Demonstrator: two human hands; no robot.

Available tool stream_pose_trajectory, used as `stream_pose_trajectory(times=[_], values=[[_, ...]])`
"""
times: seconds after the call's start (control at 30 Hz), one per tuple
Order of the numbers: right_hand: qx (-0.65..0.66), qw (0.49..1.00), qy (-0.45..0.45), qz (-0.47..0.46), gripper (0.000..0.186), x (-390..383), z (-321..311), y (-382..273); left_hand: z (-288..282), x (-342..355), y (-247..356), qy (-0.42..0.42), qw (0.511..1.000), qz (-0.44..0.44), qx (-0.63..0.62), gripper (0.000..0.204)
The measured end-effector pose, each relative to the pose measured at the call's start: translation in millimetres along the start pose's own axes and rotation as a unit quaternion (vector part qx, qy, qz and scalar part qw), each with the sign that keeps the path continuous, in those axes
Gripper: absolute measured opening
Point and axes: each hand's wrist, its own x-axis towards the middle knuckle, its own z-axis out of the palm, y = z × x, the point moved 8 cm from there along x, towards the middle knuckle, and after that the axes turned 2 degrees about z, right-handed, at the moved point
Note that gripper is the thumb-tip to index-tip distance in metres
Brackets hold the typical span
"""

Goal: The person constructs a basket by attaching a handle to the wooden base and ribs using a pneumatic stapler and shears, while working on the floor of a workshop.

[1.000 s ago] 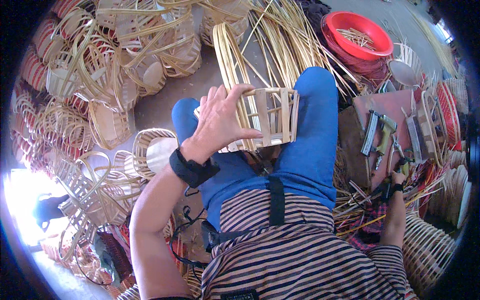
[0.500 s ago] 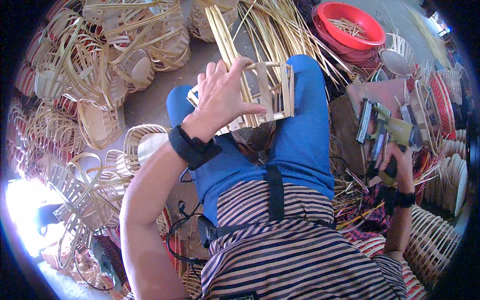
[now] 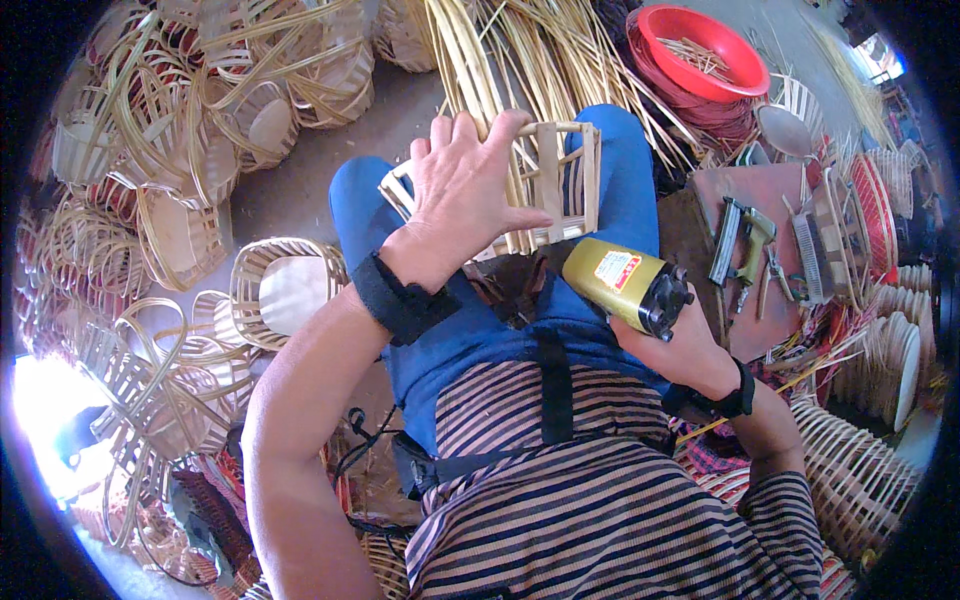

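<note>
On my lap lies a small slatted wooden basket (image 3: 590, 185), tilted between my blue-trousered knees. My left hand (image 3: 455, 185) is closed over it, its thumb pressing long pale strips (image 3: 465, 65) against the basket's side. These strips run out past the far rim. Held in my right hand (image 3: 685, 350) is an olive-gold pneumatic staple gun (image 3: 610, 275) with a black end cap, close to the basket's near right corner but apart from it. The gun's body hides most of my right fingers and its nose.
At right, a reddish board (image 3: 720, 185) carries a second staple gun (image 3: 755, 245), pliers (image 3: 770, 285) and a grey comb-like brush (image 3: 808, 250). A red basin (image 3: 700, 30) with short sticks stands far right. Stacked baskets (image 3: 180, 235) crowd the left; loose long strips (image 3: 570, 60) lie ahead.
My right hand has lifted one staple gun off the board and brought it left to my lap. The basket and my left hand have shifted slightly right.
</note>
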Motion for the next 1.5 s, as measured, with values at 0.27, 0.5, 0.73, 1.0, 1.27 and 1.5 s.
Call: stream_pose_trajectory(times=[0.27,0.5,0.73,1.0,1.27,1.5], values=[[-0.074,0.996,0.003,-0.048,0.022,6,1,-12,1,2,3,0.011,1.0,0.01,0.013,0.077],[-0.045,0.998,-0.049,-0.003,0.027,13,6,-13,1,1,1,0.031,0.999,0.025,0.013,0.079],[0.041,0.998,0.037,0.035,0.025,17,-26,-17,-3,-1,-15,0.079,0.993,0.006,-0.082,0.113],[0.101,0.993,0.02,0.055,0.021,50,-27,-18,6,-10,-9,0.033,0.995,-0.034,-0.091,0.112],[0.111,0.993,0.034,0.015,0.022,57,-19,-19,5,-13,-7,0.05,0.992,-0.02,-0.111,0.111],[0.105,0.992,0.054,0.043,0.025,50,-18,-13,8,-9,-12,0.035,0.995,-0.035,-0.086,0.112]])
